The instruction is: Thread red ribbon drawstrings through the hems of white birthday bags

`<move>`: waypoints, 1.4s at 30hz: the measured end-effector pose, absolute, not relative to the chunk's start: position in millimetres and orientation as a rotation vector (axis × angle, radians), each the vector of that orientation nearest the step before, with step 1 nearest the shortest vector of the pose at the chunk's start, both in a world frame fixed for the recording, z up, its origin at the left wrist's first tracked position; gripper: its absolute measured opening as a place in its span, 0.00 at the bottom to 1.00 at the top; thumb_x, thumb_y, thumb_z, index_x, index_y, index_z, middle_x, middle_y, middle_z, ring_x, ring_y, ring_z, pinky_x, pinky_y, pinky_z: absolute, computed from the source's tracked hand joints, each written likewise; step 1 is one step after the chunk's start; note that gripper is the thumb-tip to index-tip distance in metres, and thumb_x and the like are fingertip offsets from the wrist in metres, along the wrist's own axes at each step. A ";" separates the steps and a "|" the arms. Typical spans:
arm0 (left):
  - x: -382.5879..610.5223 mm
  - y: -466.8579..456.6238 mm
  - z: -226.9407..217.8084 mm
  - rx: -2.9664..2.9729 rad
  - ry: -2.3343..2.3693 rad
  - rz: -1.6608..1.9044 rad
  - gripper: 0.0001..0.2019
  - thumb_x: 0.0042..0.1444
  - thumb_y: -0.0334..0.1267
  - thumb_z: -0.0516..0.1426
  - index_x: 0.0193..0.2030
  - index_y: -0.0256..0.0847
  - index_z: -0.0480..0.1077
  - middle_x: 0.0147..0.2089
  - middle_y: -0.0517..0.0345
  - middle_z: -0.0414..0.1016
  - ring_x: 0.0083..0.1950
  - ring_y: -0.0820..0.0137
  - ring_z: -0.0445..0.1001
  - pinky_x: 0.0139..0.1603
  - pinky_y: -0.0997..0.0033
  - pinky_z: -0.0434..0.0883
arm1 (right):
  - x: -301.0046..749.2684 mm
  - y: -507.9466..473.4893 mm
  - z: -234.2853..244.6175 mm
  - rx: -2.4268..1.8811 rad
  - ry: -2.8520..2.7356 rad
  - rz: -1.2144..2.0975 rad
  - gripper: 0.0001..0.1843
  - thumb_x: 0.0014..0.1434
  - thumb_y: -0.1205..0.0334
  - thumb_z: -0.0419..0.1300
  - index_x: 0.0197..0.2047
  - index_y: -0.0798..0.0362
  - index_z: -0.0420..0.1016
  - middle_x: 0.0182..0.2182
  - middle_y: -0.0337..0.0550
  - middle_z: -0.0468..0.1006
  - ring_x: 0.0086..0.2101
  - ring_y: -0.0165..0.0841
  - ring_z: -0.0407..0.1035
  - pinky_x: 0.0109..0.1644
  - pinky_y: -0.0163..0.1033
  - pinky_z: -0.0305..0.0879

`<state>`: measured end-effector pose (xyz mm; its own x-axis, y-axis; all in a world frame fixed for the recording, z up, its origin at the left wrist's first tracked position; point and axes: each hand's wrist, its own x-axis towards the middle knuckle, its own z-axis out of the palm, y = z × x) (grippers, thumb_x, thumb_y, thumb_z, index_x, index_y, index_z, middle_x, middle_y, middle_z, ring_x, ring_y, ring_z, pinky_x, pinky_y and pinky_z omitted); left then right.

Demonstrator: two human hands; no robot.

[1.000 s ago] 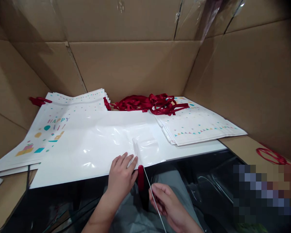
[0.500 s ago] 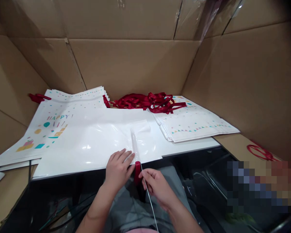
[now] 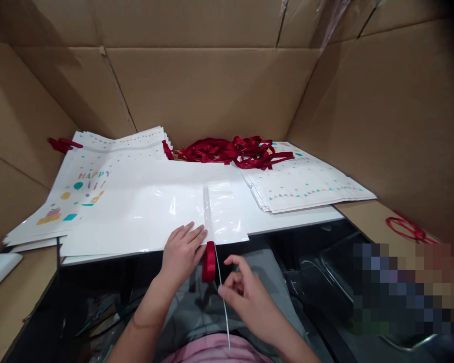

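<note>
right hand (image 3: 245, 298) slid down wire (image 3: 218, 267) | left hand (image 3: 181, 250) presses bag (image 3: 136, 212)

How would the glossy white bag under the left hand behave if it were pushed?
The white bag would probably slide easily, since its surface shines like smooth film. It seems light and floppy, being a thin sheet lying flat. The left hand pressing on it likely stops it from shifting.

The left hand (image 3: 183, 249) lies flat, palm down, fingers pointing to one o'clock, its forearm reaching in from seven. The right hand (image 3: 245, 297) sits lower, thumb and forefinger pinched toward ten o'clock, forearm from five.
</note>
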<state>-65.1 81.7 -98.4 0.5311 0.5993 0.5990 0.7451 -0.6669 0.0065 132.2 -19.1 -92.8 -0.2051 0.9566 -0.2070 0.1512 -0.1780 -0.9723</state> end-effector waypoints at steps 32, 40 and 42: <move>-64.3 77.1 -94.3 -2.591 -1.136 -0.798 0.15 0.64 0.35 0.56 0.56 0.39 0.74 0.59 0.56 0.78 0.61 0.53 0.72 0.58 0.51 0.66 | 150.1 49.7 -89.4 -1.189 -2.343 -0.034 0.20 0.66 0.57 0.60 0.58 0.57 0.73 0.60 0.52 0.73 0.63 0.45 0.62 0.67 0.56 0.58; -61.5 51.6 -92.6 -2.652 -1.077 -1.035 0.17 0.57 0.26 0.56 0.54 0.37 0.74 0.55 0.49 0.80 0.63 0.51 0.71 0.66 0.45 0.60 | 144.7 56.5 -91.1 -1.144 -2.136 -0.065 0.08 0.68 0.64 0.59 0.49 0.53 0.76 0.51 0.40 0.81 0.53 0.36 0.72 0.60 0.46 0.59; -53.6 30.7 -107.4 -2.632 -1.000 -1.382 0.15 0.56 0.26 0.55 0.48 0.37 0.75 0.44 0.49 0.83 0.54 0.56 0.77 0.61 0.49 0.65 | 143.0 54.6 -89.5 -1.143 -2.110 -0.038 0.07 0.67 0.65 0.60 0.47 0.53 0.76 0.50 0.39 0.81 0.52 0.36 0.73 0.58 0.45 0.58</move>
